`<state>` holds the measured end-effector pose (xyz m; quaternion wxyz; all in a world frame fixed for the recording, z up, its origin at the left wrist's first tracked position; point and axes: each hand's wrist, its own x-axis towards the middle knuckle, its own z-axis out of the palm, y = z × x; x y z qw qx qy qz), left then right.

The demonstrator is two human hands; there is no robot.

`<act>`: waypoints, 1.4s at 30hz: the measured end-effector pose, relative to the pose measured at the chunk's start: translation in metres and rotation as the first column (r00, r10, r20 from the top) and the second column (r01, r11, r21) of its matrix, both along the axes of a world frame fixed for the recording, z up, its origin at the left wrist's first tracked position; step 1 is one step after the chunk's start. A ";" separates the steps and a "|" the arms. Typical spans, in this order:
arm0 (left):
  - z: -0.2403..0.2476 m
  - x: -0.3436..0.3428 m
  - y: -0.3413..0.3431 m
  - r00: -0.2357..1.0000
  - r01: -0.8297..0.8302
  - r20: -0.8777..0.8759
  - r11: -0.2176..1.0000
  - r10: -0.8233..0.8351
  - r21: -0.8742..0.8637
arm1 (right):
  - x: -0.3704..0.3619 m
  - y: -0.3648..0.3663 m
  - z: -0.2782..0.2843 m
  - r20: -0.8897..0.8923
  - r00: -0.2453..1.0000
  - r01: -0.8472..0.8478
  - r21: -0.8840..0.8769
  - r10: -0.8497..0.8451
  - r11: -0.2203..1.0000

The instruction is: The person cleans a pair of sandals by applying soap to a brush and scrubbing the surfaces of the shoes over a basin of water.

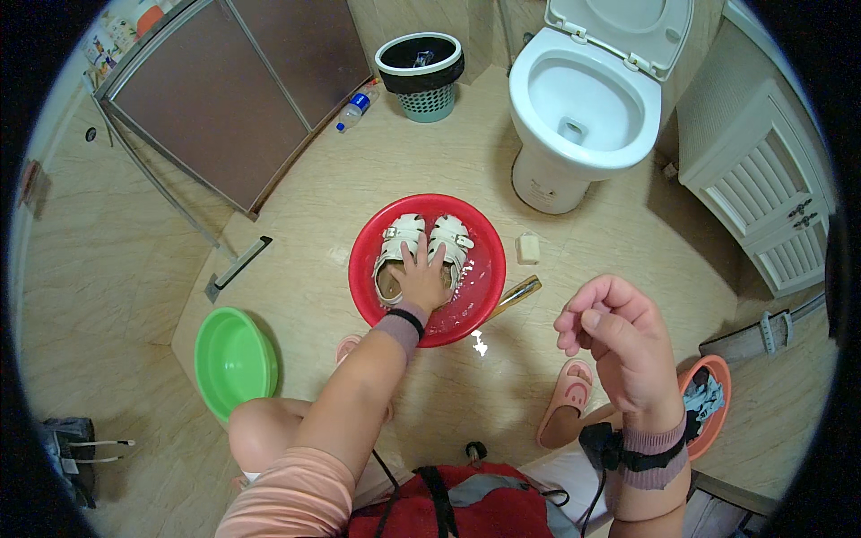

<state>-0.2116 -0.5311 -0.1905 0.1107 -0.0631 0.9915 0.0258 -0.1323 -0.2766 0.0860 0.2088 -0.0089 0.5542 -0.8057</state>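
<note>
In the middle of the floor stands a red basin (360, 269) with some water and suds in it. A pair of white buckled sandals (403, 230) lies side by side inside. My left hand (423, 280) rests on the sandals with its fingers spread, not gripping them. My right hand (623, 341) is raised to the right of the basin, its fingers loosely curled and nothing visible in them. A pale bar of soap (528, 249) lies on the floor right of the basin. Below it, a brownish stick-like handle (517, 296) pokes out beside the basin's rim; its other end is hidden.
A green basin (235, 360) stands at left, near a floor squeegee (239, 267). Farther off are a lined waste bin (427, 101), a plastic bottle (355, 109) and a toilet (583, 108). An orange basket (717, 421) with clothes and a white cabinet (762, 170) are at right.
</note>
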 end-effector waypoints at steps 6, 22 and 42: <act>-0.019 -0.022 -0.005 0.909 -0.029 0.416 0.992 -0.024 0.121 | 0.000 0.003 0.000 0.025 1.000 -0.004 0.022 0.003 1.000; -0.068 -0.013 -0.009 0.853 0.228 0.489 0.973 -0.181 -0.037 | 0.001 0.006 0.001 0.058 0.998 -0.040 0.030 0.038 0.999; -0.037 0.032 0.127 0.818 0.575 -0.449 0.533 -0.360 0.620 | 0.020 0.035 0.003 0.018 0.975 0.221 -0.147 -0.221 0.964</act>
